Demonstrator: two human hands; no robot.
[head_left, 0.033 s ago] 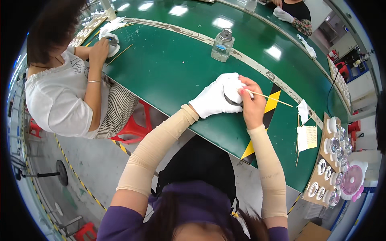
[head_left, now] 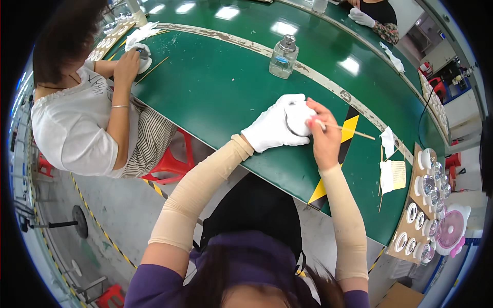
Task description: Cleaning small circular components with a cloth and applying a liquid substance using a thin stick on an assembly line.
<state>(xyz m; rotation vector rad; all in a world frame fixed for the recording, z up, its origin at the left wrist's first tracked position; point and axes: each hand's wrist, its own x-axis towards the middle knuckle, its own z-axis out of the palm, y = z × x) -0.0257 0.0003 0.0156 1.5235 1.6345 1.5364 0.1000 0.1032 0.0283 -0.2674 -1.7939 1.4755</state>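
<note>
My left hand [head_left: 269, 127], in a white glove, is closed around a round white piece [head_left: 302, 119] with a dark curved edge, held just above the green table. Bare and pinching a thin wooden stick [head_left: 359, 133], my right hand [head_left: 327, 141] is at the right side of this piece. The stick's white wrapped end points toward the piece; its other end sticks out to the right. Motion blurs the stick somewhat, so I cannot tell whether its tip touches. The glove hides part of the round piece.
A glass bottle with a metal cap [head_left: 283, 57] stands beyond my hands. To the right lie sticks, white cloths [head_left: 386, 139] and a yellow pad [head_left: 398, 174], then a board [head_left: 399, 255] with white rings and clear domes. A co-worker [head_left: 84, 120] sits at left; another person is across the table.
My right hand has shifted slightly down and right, and the stick's angle has changed a little. The round piece's white face shows more. My left hand stays in place.
</note>
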